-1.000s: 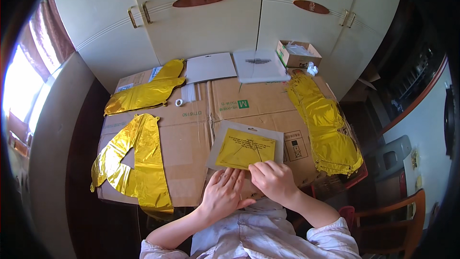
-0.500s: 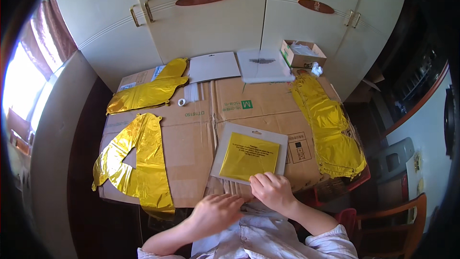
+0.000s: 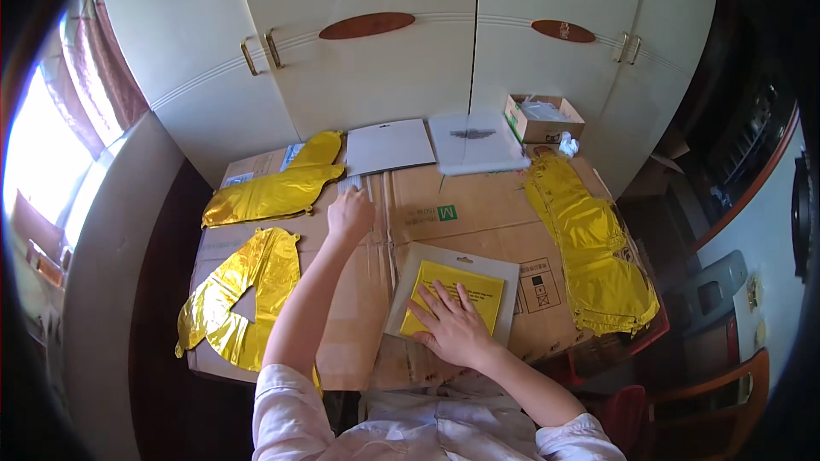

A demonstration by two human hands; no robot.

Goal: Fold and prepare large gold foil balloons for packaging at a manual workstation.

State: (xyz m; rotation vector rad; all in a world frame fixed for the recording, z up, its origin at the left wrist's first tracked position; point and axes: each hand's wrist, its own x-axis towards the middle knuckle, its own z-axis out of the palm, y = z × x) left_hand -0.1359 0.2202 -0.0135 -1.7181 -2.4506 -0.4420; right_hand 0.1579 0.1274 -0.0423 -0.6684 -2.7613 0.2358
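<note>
My right hand point(image 3: 457, 324) lies flat with spread fingers on a folded yellow foil sheet point(image 3: 483, 288) inside a clear-edged packet with a grey-white backing point(image 3: 504, 273). Stretched toward the back of the table, my left hand point(image 3: 351, 212) has its fingers curled down and closed. It is beside a bundle of thin white straws point(image 3: 350, 181); what its fingertips hold, if anything, is hidden. Near my left forearm rests a flat gold foil balloon point(image 3: 273, 269) with a triangular hole. Behind it lies another flat gold balloon point(image 3: 273, 195).
A long gold foil balloon point(image 3: 589, 248) covers the right side of the cardboard-topped table point(image 3: 487, 213). At the back are a white card packet point(image 3: 390, 147), a clear bag point(image 3: 478, 145), a small open box point(image 3: 547, 124) and crumpled white paper point(image 3: 569, 145). White cabinets point(image 3: 376, 77) stand behind.
My left hand has gone from the front edge up to the straws, where the small white roll is now covered. My right hand has opened out flat onto the yellow packet.
</note>
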